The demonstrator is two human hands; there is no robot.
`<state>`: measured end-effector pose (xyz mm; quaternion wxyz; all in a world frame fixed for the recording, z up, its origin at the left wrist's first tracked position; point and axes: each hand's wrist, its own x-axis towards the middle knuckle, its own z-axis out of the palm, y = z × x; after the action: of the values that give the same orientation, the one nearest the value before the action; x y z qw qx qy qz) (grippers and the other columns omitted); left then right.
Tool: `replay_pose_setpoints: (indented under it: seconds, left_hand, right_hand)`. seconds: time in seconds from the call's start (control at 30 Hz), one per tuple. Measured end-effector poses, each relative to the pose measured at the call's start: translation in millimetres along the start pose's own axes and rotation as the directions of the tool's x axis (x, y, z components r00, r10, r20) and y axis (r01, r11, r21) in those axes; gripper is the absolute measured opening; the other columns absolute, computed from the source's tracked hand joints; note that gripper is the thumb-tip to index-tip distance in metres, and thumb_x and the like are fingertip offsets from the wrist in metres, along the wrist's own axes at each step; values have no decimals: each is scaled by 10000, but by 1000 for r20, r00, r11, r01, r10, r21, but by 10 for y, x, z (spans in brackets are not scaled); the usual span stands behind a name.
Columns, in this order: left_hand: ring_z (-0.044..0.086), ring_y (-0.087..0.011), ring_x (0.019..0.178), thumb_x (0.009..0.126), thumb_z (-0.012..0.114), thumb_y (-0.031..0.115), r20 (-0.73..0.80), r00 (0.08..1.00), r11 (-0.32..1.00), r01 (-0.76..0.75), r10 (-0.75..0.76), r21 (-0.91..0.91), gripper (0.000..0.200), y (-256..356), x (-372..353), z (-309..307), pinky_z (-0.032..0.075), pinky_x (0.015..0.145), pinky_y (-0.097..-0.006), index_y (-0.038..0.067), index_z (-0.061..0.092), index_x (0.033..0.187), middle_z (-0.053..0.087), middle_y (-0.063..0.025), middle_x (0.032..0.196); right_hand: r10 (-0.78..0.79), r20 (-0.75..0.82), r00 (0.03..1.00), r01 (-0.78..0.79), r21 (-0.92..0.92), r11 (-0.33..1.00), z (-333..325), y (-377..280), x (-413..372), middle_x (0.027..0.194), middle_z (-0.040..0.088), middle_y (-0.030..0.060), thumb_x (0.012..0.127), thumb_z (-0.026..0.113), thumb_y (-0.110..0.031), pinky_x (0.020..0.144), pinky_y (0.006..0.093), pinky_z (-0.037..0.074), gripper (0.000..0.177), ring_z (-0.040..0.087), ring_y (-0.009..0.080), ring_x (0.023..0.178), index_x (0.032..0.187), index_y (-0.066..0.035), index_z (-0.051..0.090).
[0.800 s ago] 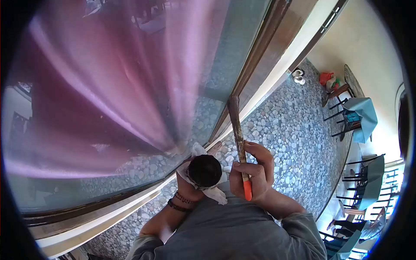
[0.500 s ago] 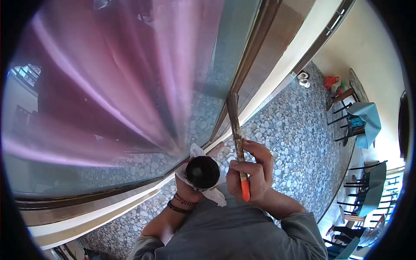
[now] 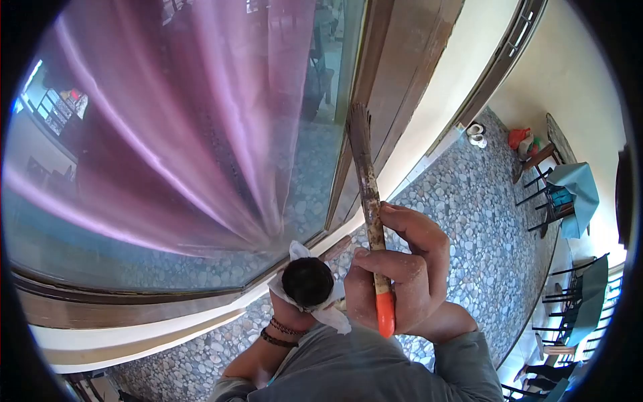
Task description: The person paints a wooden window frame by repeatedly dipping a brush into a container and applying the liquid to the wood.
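Right hand (image 3: 398, 271): raised at near centre, forearm bent in from the right, fingers curled. Grip: closed about the mottled, orange-tipped handle of a paintbrush (image 3: 369, 191); bristles at the far end, overlapping the brown window frame (image 3: 395, 80); contact cannot be told.

Left hand (image 3: 290, 312): lower, near and left of the right, two bracelets (image 3: 278, 337) at the wrist. Grip: around a round, dark-topped container (image 3: 307, 281) with white wrapping (image 3: 337, 321); fingers mostly hidden.

Left: glass pane (image 3: 315, 167), pink curtain (image 3: 194, 127).
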<state>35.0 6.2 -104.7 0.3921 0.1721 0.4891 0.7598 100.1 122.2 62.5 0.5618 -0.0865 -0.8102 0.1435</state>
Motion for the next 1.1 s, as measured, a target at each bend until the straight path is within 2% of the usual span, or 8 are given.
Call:
replay_pose_setpoints:
  seconds: [0.07,0.23,0.27,0.3,0.33,0.43,0.57,1.1]
  left_hand:
    - [592,-157,881,902,433,323,106,989,858,-141,101,493,328,-143,13,-11,475,765,-298,76,473,1113,585,-50,976]
    - [575,-181,962,909,420,349,163,986,793,-115,19,599,403,-249,39,-110,469,812,-313,64,429,1194,560,-87,1056]
    - [601,-233,907,879,386,392,66,988,990,142,-140,-20,442,-276,39,-117,507,743,-363,44,489,1132,590,-117,1011]
    - [626,-284,852,848,353,436,96,941,705,307,-323,-639,507,-301,39,-127,546,674,-414,24,549,1070,620,-147,967]
    - [622,-281,876,847,368,406,104,928,663,330,-356,-672,469,-314,58,-150,546,686,-415,38,547,1076,615,-146,982]
    - [536,-265,1078,915,310,464,228,924,565,370,-306,-737,490,-478,6,-350,418,949,-443,86,466,1184,552,-143,1139]
    - [566,-274,1033,892,322,492,314,917,444,394,-246,-805,499,-612,8,-469,436,923,-456,95,508,1128,577,-136,1104]
    - [570,-293,988,828,367,525,236,862,490,458,-449,-742,495,-817,-177,-697,448,839,-518,160,543,1114,597,-105,1041]
  right_hand:
    - [-38,49,998,38,-15,999,-56,24,5,984,523,233,630,599,67,727,303,541,191,608,302,900,790,-21,543]
    - [-62,-147,987,61,-11,998,105,53,-15,821,588,200,454,618,-22,583,341,527,224,634,324,744,675,-12,587]
    - [-51,-147,988,49,-18,999,113,52,-26,821,588,201,449,622,-32,585,341,526,232,635,319,742,678,-11,591]
    - [-39,-143,989,36,-26,999,107,47,-34,820,589,202,444,626,-42,587,340,526,241,636,314,740,681,-11,596]
    - [-73,130,989,85,-93,992,-28,53,-52,1042,475,215,727,615,-12,750,311,539,162,591,279,943,854,-42,519]
    - [-41,132,990,62,-159,985,5,34,-118,1041,471,202,734,608,-15,753,311,538,164,592,269,941,855,-63,509]
    - [-34,-41,999,29,-119,993,148,46,-185,922,563,214,568,636,35,655,312,525,201,615,279,806,737,-44,559]
    - [-131,-100,986,114,-164,980,271,85,-344,908,569,213,556,609,59,632,302,539,178,619,261,762,709,-13,554]
